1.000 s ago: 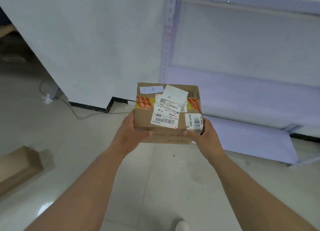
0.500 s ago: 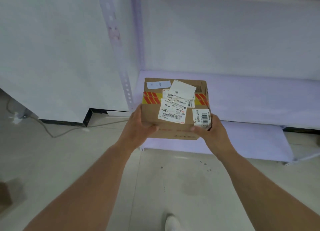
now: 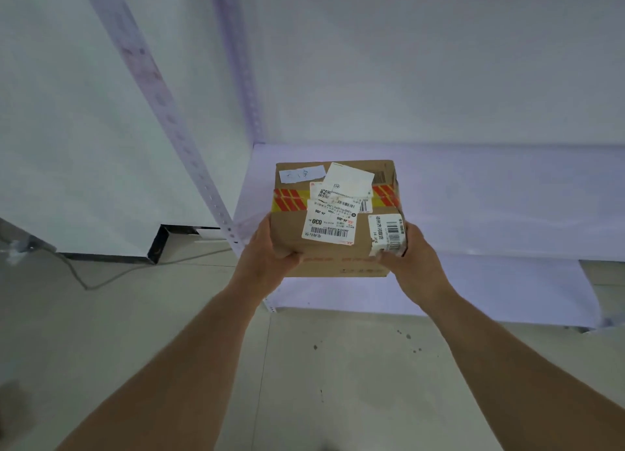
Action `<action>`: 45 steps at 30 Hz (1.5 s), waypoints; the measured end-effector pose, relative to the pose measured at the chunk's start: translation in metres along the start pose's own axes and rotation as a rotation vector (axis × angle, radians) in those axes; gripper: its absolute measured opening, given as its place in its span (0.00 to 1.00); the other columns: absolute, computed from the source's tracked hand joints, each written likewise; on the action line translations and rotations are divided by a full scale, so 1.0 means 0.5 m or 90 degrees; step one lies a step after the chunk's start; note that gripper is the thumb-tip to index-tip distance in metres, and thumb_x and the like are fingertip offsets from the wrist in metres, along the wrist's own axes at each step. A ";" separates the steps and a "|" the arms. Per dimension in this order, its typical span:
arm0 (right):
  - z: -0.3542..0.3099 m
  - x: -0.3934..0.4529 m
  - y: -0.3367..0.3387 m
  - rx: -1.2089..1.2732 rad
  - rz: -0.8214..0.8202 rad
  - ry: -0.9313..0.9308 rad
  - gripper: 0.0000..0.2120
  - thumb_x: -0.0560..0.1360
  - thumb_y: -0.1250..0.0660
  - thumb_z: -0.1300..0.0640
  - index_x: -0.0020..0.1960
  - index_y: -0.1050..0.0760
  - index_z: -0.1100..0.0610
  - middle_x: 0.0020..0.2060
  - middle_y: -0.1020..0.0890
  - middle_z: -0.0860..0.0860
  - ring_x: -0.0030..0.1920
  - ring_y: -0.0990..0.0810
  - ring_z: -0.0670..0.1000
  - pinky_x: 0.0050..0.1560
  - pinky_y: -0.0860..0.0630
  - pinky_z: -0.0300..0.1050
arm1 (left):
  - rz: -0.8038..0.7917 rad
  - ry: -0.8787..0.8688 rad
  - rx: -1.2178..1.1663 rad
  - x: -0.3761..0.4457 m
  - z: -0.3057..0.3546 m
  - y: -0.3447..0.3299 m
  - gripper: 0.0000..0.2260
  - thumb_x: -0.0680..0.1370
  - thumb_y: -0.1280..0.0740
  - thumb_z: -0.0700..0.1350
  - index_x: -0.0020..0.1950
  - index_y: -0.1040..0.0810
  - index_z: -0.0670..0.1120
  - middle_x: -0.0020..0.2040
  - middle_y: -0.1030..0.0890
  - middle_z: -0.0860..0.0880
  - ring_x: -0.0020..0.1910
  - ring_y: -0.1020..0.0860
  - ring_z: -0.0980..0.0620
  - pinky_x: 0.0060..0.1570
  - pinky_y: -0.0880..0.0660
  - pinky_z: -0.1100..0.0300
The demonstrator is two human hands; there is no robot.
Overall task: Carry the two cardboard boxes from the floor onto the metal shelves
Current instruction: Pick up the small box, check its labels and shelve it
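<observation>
The cardboard box (image 3: 334, 217) sits clasped between both hands, the left hand (image 3: 267, 258) on its left side, the right hand (image 3: 414, 264) on its right, thumbs over the near top edge. It hangs level just in front of the shelf board (image 3: 473, 193), seemingly slightly above it; the board lies straight ahead, equally near both hands.
</observation>
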State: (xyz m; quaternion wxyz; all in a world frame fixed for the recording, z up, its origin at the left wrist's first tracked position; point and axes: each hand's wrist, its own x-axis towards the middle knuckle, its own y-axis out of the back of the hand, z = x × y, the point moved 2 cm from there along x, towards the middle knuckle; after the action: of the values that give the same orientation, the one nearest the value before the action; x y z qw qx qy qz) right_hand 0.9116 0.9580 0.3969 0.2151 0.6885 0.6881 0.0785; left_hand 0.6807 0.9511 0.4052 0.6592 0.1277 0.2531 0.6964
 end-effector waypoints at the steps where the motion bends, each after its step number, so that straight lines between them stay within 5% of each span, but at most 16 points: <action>1: 0.002 0.011 0.000 -0.001 0.000 0.002 0.25 0.69 0.30 0.61 0.64 0.34 0.52 0.48 0.24 0.41 0.46 0.26 0.38 0.35 0.32 0.29 | 0.007 -0.001 0.004 0.008 -0.003 -0.003 0.32 0.69 0.29 0.42 0.70 0.38 0.49 0.64 0.26 0.48 0.61 0.27 0.47 0.57 0.28 0.51; 10: -0.006 0.100 0.002 -0.084 0.048 0.033 0.21 0.70 0.31 0.61 0.61 0.32 0.53 0.47 0.24 0.46 0.46 0.25 0.49 0.37 0.32 0.36 | 0.051 -0.013 0.101 0.103 -0.003 -0.004 0.31 0.70 0.29 0.45 0.69 0.40 0.46 0.62 0.26 0.45 0.50 0.31 0.51 0.45 0.34 0.57; 21: -0.028 0.164 0.004 -0.130 0.061 0.050 0.21 0.70 0.31 0.60 0.61 0.32 0.56 0.48 0.24 0.47 0.48 0.26 0.50 0.40 0.31 0.40 | 0.064 -0.031 0.151 0.181 0.017 0.002 0.29 0.69 0.29 0.45 0.66 0.37 0.42 0.63 0.29 0.42 0.56 0.29 0.44 0.45 0.33 0.55; 28: -0.047 0.210 0.008 -0.144 0.059 0.046 0.21 0.70 0.31 0.59 0.60 0.32 0.57 0.48 0.24 0.48 0.49 0.25 0.51 0.46 0.27 0.47 | 0.073 -0.040 0.136 0.229 0.025 -0.001 0.26 0.70 0.29 0.45 0.63 0.35 0.42 0.60 0.26 0.41 0.49 0.30 0.48 0.43 0.33 0.55; 38: -0.047 0.219 0.008 -0.135 0.068 0.047 0.20 0.69 0.30 0.59 0.58 0.32 0.53 0.43 0.25 0.43 0.45 0.26 0.48 0.36 0.33 0.35 | 0.066 -0.041 0.115 0.240 0.025 0.002 0.32 0.70 0.29 0.45 0.70 0.39 0.45 0.65 0.28 0.43 0.59 0.27 0.43 0.50 0.30 0.53; 42: -0.048 0.208 0.012 -0.175 0.082 0.029 0.23 0.66 0.28 0.56 0.55 0.35 0.58 0.50 0.24 0.52 0.50 0.24 0.53 0.36 0.31 0.42 | 0.063 -0.011 0.113 0.216 0.016 0.002 0.42 0.71 0.30 0.49 0.76 0.54 0.48 0.72 0.35 0.43 0.67 0.32 0.43 0.60 0.32 0.47; 45: -0.055 0.180 0.014 -0.257 0.107 -0.008 0.38 0.67 0.28 0.52 0.69 0.43 0.60 0.64 0.32 0.57 0.65 0.33 0.57 0.54 0.28 0.53 | 0.092 0.017 0.126 0.173 0.011 0.011 0.44 0.70 0.30 0.53 0.76 0.56 0.50 0.74 0.39 0.44 0.69 0.34 0.44 0.60 0.33 0.46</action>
State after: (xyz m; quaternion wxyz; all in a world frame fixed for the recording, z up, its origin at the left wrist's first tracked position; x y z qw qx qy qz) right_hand 0.9105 1.0516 0.4075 0.3458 0.6867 0.5974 0.2280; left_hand 0.6705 1.0372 0.3994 0.5880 0.2007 0.3195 0.7154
